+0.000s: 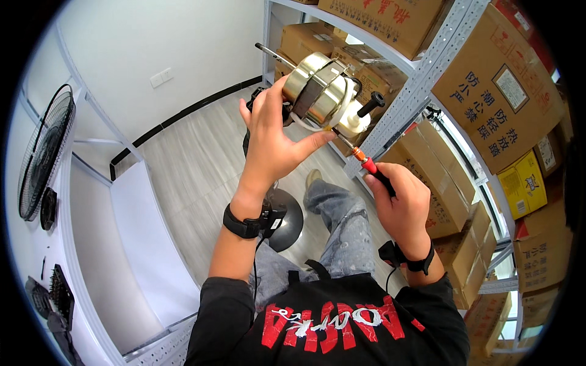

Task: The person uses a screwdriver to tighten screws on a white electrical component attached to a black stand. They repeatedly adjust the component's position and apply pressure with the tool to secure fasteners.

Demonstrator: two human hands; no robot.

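Observation:
A fan motor point(312, 85) with a brass-coloured metal housing is up in front of me, its thin shaft pointing to the far left. My left hand point(271, 137) is closed around its near left side, the thumb reaching along the bottom toward the white gear housing point(353, 121). From that housing a black knob point(371, 105) sticks out to the right. In my right hand point(401, 201) is a screwdriver point(368, 163) with a red and black handle. Its blade runs up to the underside of the white housing; the very tip is hard to make out.
A round black fan base point(287, 221) stands on the floor below. On the left white shelf point(104, 317) are a black fan grille point(46, 152) and several dark parts. Metal racks on the right hold cardboard boxes point(497, 91) and a yellow box point(522, 184).

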